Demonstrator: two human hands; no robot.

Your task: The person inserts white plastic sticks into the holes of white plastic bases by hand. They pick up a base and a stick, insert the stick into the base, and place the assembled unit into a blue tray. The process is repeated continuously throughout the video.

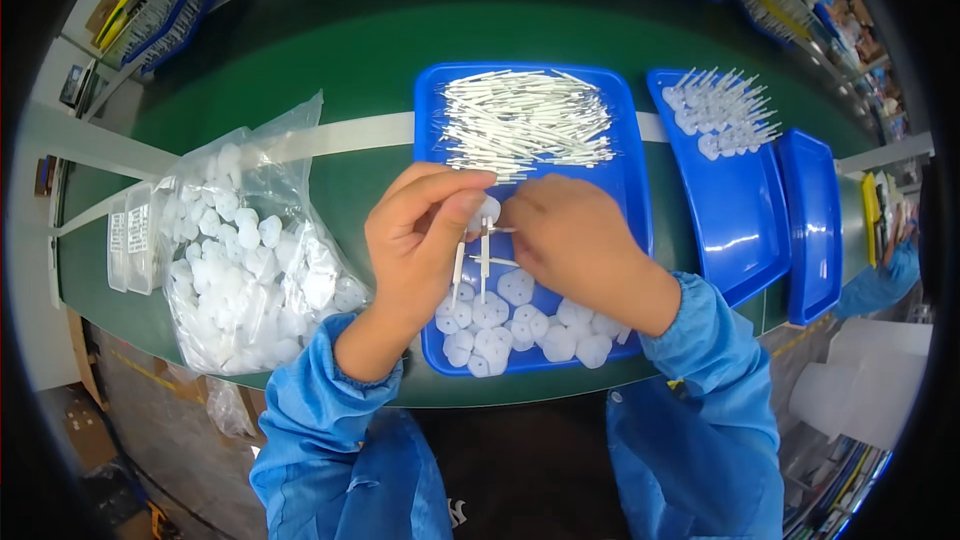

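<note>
This is a factory workshop, with a green workbench (370, 50), blue trays (742, 220) and heaped white parts (525, 120).

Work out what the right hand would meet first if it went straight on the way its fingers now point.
The right hand would probably meet the white disc at the left hand first; depth is unclear, so contact is possible already.

We are seeing a glossy blue smock (395, 485) with gathered cuffs (692, 304) ringing both forearms (372, 342), hanging open over a seemingly black top (530, 455) bearing a white marking (457, 513).
</note>
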